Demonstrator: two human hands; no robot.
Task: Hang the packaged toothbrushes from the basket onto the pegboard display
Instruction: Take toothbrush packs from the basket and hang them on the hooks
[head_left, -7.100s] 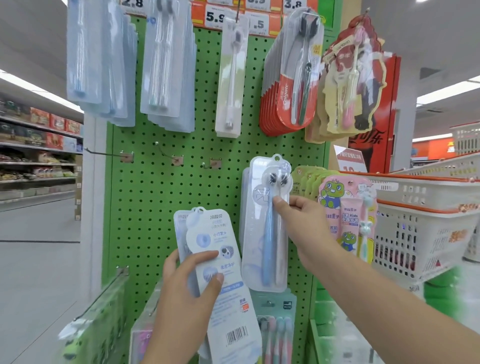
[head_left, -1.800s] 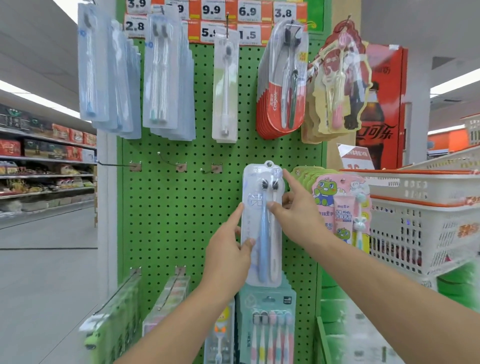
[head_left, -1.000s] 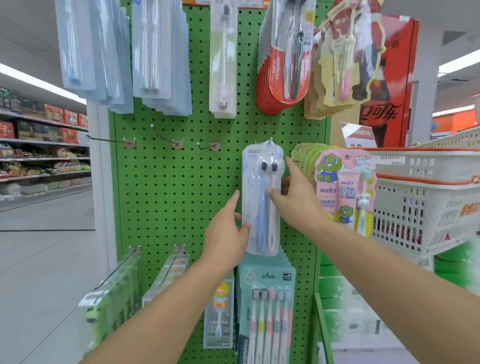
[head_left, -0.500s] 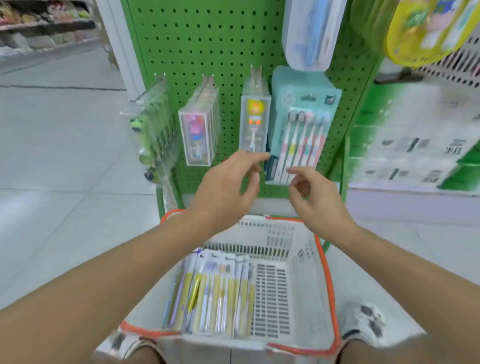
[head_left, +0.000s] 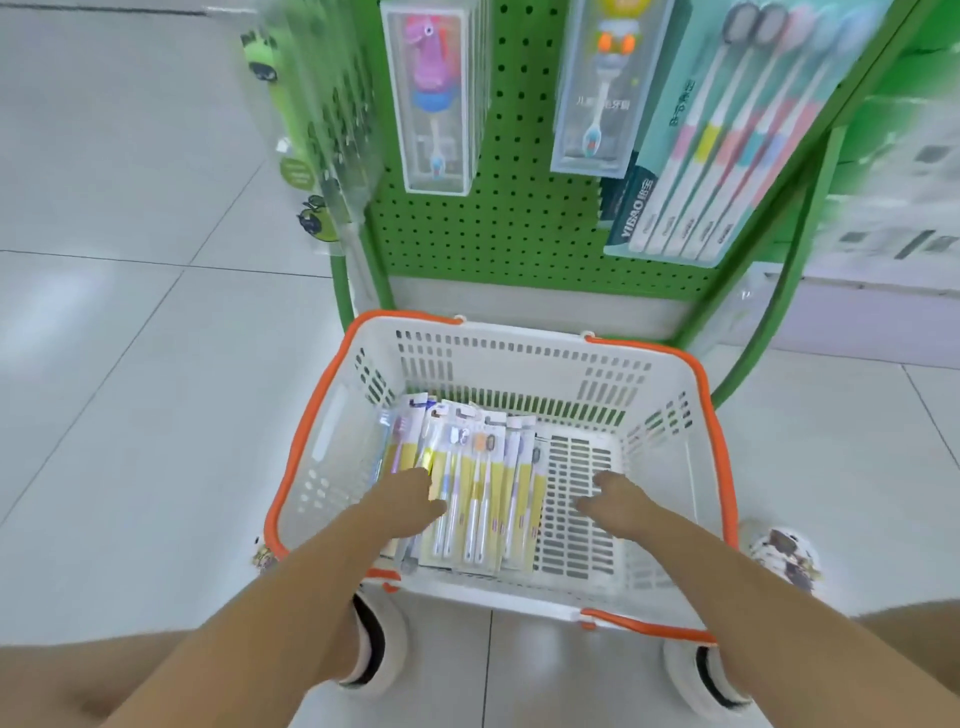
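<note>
Left hand (head_left: 410, 501) rested on the packaged toothbrushes (head_left: 470, 486) in the basket (head_left: 719, 457), right hand (head_left: 615, 501) loosely spread, empty — advisable to pinch one pack only.

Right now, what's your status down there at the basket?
Both hands in the basket, holding nothing. Left hand on the toothbrush packs, right hand over bare floor. Nothing in the way.

Floor (head_left: 130, 364): large pale grey glossy tiles with thin dark grout lines, carrying soft reflections of overhead light. At 2 o'clock, a low shelving unit (head_left: 883, 218) with a pale base panel, blurred. A green tubular frame (head_left: 779, 291) curves down at 1 o'clock.
</note>
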